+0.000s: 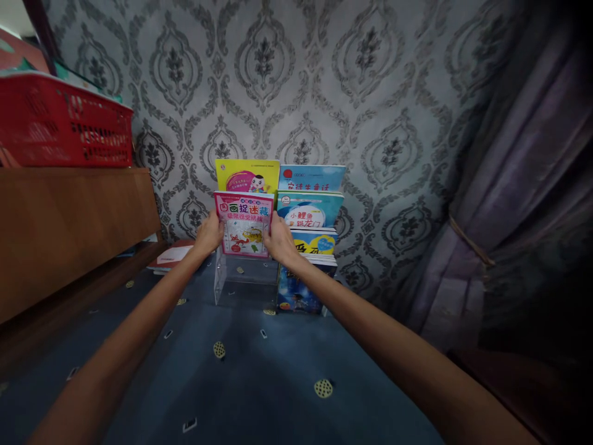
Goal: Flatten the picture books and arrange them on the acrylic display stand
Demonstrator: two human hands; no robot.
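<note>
A pink picture book (244, 225) is upright at the left side of a clear stepped rack (220, 281), in front of a yellow book (248, 173). My left hand (209, 235) grips its left edge, and my right hand (280, 240) grips its right edge. Beside it, the rack's right side holds a light blue book (312, 177) at the top, a teal book (308, 211) below, then a yellow and blue book (315, 242) and a dark blue book (299, 290) at the front. The pink book hides the lower part of the yellow one.
Left stands a wooden cabinet (74, 216) bearing a red basket (65, 120). Papers or books (173, 254) lie beside it on the blue patterned surface (259, 383). A tied purple curtain (491, 204) hangs at right, and patterned wallpaper (296, 80) is behind the rack.
</note>
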